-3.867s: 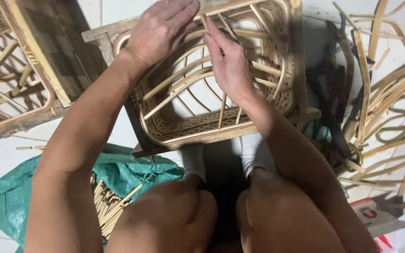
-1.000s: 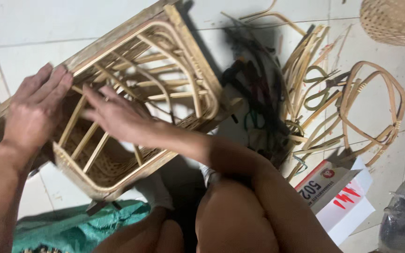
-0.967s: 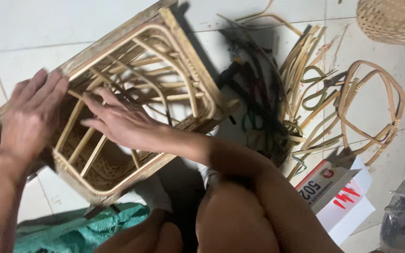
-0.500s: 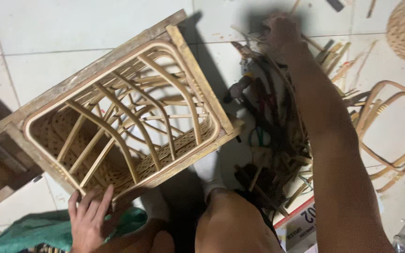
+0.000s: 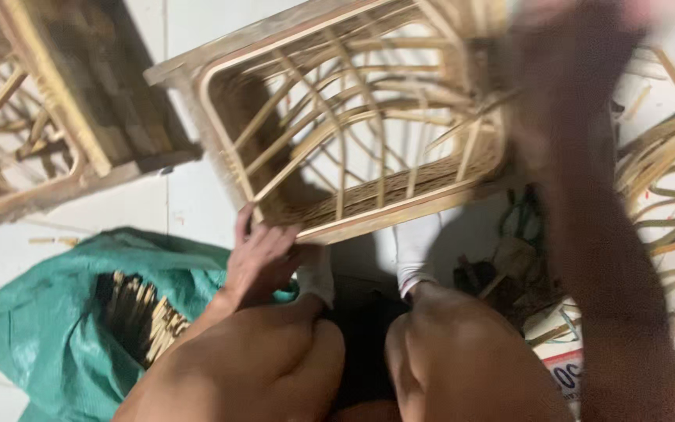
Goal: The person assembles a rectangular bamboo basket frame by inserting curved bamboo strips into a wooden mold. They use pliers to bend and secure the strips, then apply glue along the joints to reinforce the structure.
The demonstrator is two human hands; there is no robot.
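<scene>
A white tiled floor (image 5: 197,195) fills the view, littered with cane work. The rattan frame (image 5: 353,117) lies tilted on it just ahead of the person's knees, its open lattice facing up and its lower edge close to two white socks (image 5: 416,250).

The left hand (image 5: 263,254) rests low at the frame's near left corner, fingers (image 5: 248,223) loosely spread and touching the rim (a light brace, not a closed grip). Its forearm runs back over the left knee.

The right arm (image 5: 603,234) reaches up the right side of the view, a dark blur crossing the frame's right end. The right hand (image 5: 580,12) is smeared at the top edge; whether it is open or closed, or holds anything, I cannot tell.

A green sack (image 5: 64,312) with a bundle of sticks (image 5: 142,320) lies left of the knees. Another wooden frame (image 5: 48,117) sits at upper left, and loose cane strips (image 5: 666,180) pile up on the right.
</scene>
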